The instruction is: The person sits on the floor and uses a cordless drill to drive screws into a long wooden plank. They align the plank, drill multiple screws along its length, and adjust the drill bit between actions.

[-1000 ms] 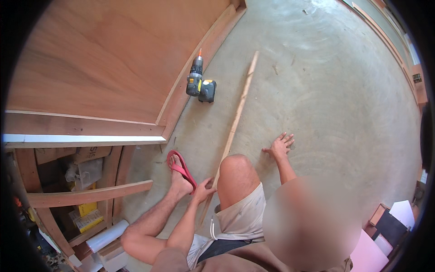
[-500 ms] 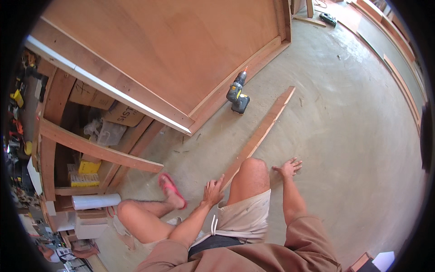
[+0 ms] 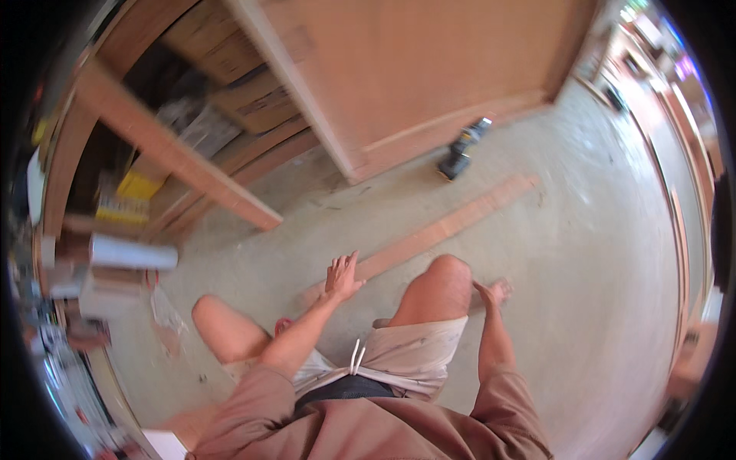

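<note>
My left hand [image 3: 343, 279] is in front of me with its fingers stretched out, holding nothing. It is over the near part of a long wooden strip [image 3: 437, 232] on the concrete floor; whether it touches the strip I cannot tell. My right hand [image 3: 498, 292] is low beside my right knee, blurred, thumb and fingers apart with nothing seen in them. A dark cordless drill [image 3: 458, 156] stands on the floor beyond the strip, beside a large wooden panel [image 3: 429, 61].
At the left is an open wooden frame [image 3: 184, 157] with cardboard boxes [image 3: 257, 100] and yellow boxes [image 3: 130, 195] inside. A white roll [image 3: 132, 251] lies near its foot. Long boards [image 3: 681, 245] run along the right side.
The view has swung and shifted, so the panel and drill appear further right. My left hand has lifted and opened over the strip. The right hand stays beside the knee.
</note>
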{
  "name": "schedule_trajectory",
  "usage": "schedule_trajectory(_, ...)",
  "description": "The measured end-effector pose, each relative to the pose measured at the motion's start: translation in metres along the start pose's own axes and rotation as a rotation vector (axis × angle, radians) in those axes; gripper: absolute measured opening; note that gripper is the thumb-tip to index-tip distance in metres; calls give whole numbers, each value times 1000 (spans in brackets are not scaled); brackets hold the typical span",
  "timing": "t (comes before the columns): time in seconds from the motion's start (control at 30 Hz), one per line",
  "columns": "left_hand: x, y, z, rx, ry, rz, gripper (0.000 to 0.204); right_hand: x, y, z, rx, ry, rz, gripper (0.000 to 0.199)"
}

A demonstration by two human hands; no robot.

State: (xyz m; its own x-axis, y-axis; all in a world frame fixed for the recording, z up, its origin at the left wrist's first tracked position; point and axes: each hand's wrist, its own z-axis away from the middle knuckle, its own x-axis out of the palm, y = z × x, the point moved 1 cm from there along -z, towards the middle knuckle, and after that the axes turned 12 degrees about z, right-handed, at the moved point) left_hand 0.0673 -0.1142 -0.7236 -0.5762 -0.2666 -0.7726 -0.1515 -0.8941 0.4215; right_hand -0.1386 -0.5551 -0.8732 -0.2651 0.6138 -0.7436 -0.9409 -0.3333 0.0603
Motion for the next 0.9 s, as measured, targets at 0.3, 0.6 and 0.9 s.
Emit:
schedule_trajectory(0.3,-170,-122,46,-36,-205,-4,76,-58,-47,88,-475,-672,-1190,73)
schedule_trajectory(0.6,-304,-183,-19,-235,970,601,76,-164,-92,168,-751,-720,-1100,62)
schedule_trajectory(0.9,-295,-189,-85,164,1022,995,64,-123,-46,222,-507,-694,-805,63)
